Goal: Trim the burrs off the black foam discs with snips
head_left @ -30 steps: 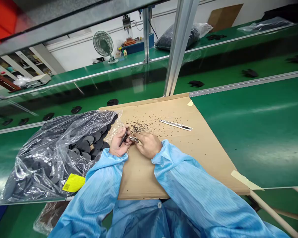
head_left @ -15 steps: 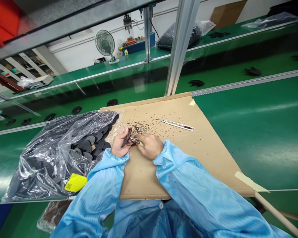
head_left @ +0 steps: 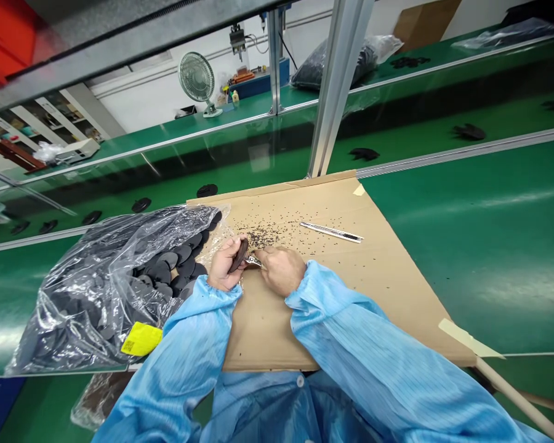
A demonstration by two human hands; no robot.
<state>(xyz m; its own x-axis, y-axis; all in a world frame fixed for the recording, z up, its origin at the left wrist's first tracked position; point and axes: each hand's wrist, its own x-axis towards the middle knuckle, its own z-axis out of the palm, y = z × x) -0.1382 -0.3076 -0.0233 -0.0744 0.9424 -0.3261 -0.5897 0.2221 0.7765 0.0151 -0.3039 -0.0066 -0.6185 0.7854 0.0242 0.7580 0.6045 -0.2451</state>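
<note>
My left hand [head_left: 224, 266] is closed on a black disc [head_left: 239, 255], tilted almost on edge above the cardboard sheet [head_left: 351, 295]. Against the disc's right side sits the metal head of a pair of pliers [head_left: 253, 261]; whether its jaws grip the rim I cannot tell. My right hand [head_left: 282, 269] is wrapped round the pliers, hiding most of the handles. Many tiny black scraps [head_left: 263, 237] lie just beyond both hands. A utility knife [head_left: 331, 232] rests on the cardboard to their right.
On the left lies a clear plastic bag [head_left: 92, 283] spilling black discs, with a yellow label [head_left: 141, 339]. Behind the cardboard runs a green belt [head_left: 258, 163] carrying spaced black parts. A metal post [head_left: 337, 92] stands at the cardboard's far edge. Masking tape [head_left: 468, 337] marks the right corner.
The disc in my left hand has turned, so more of its face shows. The pliers have shifted slightly in my right hand. Bag and knife stay in place.
</note>
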